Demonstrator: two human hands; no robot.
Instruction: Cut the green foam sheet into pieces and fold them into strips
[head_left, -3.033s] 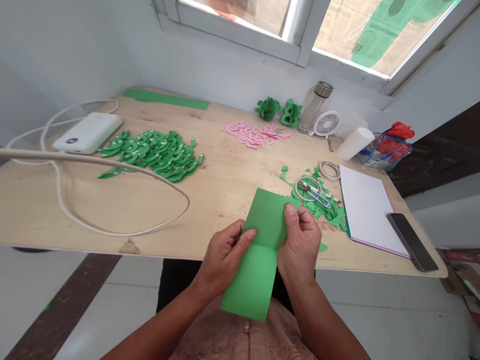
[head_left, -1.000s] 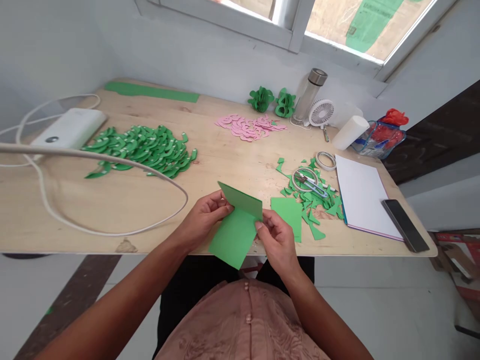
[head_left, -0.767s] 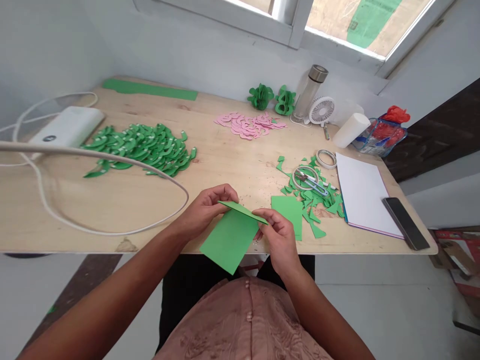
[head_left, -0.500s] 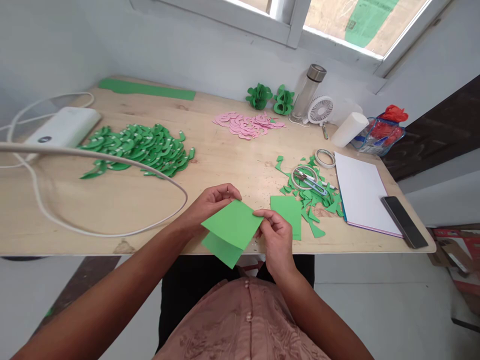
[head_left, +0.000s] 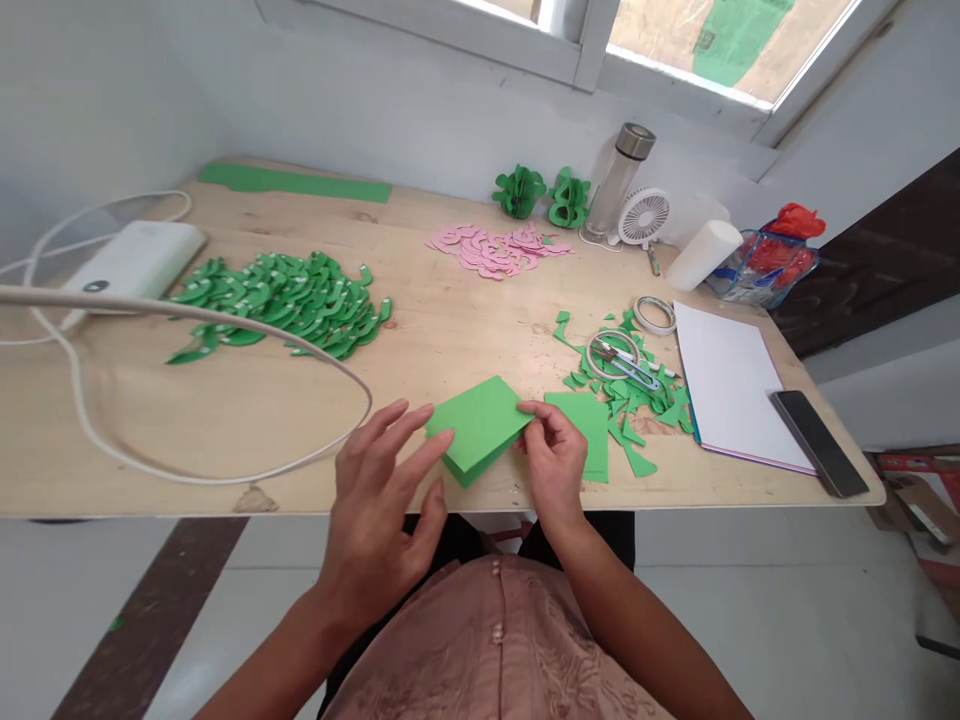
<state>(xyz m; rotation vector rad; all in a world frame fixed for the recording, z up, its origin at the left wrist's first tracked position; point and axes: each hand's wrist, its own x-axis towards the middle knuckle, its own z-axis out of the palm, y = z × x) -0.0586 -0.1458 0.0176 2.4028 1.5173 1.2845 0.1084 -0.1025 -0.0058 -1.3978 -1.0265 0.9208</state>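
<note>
A folded green paper (head_left: 480, 420) is held over the table's front edge, its two layers slightly apart. My right hand (head_left: 553, 455) pinches its right corner between thumb and fingers. At its left side is my left hand (head_left: 386, 495), fingers spread, with the fingertips at the paper's edge and nothing gripped. Another green sheet (head_left: 589, 435) lies flat just right of my right hand. Green scraps (head_left: 637, 430) are scattered beyond it, with a tape roll (head_left: 613, 354) and a blue-handled cutter (head_left: 636, 373) on top.
Green cut pieces (head_left: 285, 300) are heaped at the left, near a white cable (head_left: 187, 478) and power bank (head_left: 139, 265). Pink pieces (head_left: 491, 250) lie at the back. A bottle (head_left: 619, 185), fan (head_left: 645, 217), white paper (head_left: 735, 390) and phone (head_left: 817, 440) stand or lie rightward.
My left hand has let go of the paper's far edge and moved back toward me, fingers spreading. The paper has turned, and its layers are closer together. My right hand still holds its corner.
</note>
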